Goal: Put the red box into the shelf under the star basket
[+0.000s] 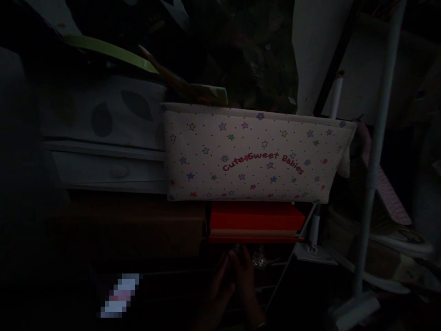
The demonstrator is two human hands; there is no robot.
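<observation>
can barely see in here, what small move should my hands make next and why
I'd probably ease the right hand slightly toward the glittery thing: it shows close beside that hand, below the red box. The left hand is close by; it is too dark to tell whether either holds anything.

The site was a home, specifically a cluttered storage corner. The following items indicated this: a bin (251, 158) printed with stars and the words "Cute Sweet Babies"; a drawer (86, 168) with a round knob (119, 170), adjoining the bin's left edge; a red box (255, 218) below the bin's lower edge; shoes (396, 271) beyond the right edge of the slatted rack (172, 274).
</observation>
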